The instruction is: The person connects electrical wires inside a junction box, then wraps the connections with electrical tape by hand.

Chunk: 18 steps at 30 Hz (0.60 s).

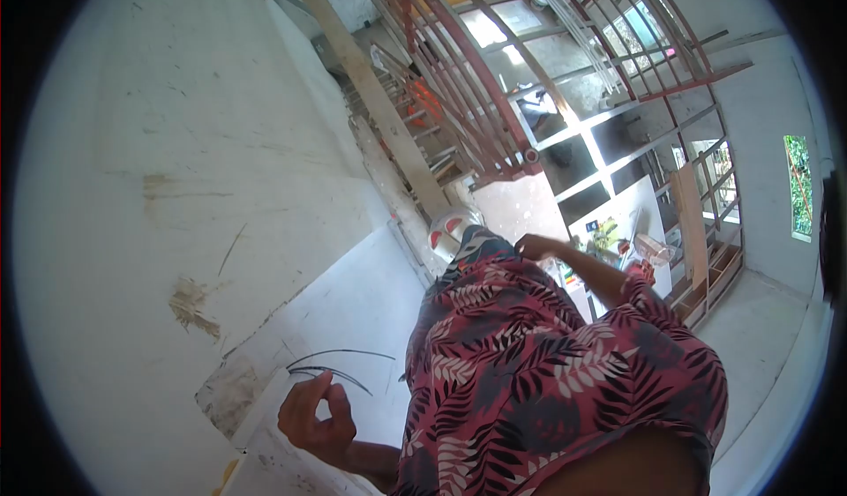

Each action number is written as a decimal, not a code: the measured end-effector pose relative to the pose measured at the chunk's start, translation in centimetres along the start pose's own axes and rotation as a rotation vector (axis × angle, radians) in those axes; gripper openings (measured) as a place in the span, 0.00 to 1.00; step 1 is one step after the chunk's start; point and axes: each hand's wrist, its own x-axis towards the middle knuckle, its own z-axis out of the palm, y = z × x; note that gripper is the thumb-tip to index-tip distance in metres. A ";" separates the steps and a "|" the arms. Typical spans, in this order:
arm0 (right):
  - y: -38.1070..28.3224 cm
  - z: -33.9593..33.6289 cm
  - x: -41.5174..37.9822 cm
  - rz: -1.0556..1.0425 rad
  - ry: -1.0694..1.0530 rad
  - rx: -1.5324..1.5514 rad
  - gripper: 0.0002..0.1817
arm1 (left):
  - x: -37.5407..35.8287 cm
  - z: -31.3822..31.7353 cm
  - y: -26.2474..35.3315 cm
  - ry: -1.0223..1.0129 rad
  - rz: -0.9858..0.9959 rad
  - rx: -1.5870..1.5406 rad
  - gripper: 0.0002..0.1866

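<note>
Thin black wires (362, 351) fan out from the corner of a white panel at the lower left. My left hand (319, 418) is closed in a pinch, with its fingertips on the lower wires where they cross in front of the panel. Beside my hip, my right hand (536, 247) has its fingers curled in against my patterned clothing (494, 311); what lies within them is hidden.
A pale wall (176, 126) fills the left. Red metal railings (459, 64) and a wooden plank (375, 99) stand ahead. Beyond a metal grid lies a white surface (648, 198) with assorted items. Another board (690, 223) leans at the right.
</note>
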 end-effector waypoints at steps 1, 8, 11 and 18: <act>1.0 1.4 2.0 0.150 -0.021 0.017 0.14 | -0.1 -0.4 0.0 -0.016 0.002 0.034 0.09; 1.6 -5.9 3.0 0.496 -0.461 0.774 0.06 | -0.9 -0.9 0.3 -0.040 -0.061 0.123 0.06; 10.1 -5.3 8.7 0.357 0.492 -0.010 0.15 | -0.8 -0.8 0.8 -0.057 -0.129 0.191 0.09; 4.8 -11.9 12.3 0.733 0.529 -0.137 0.41 | 1.8 -1.6 2.6 -0.168 -0.175 0.339 0.11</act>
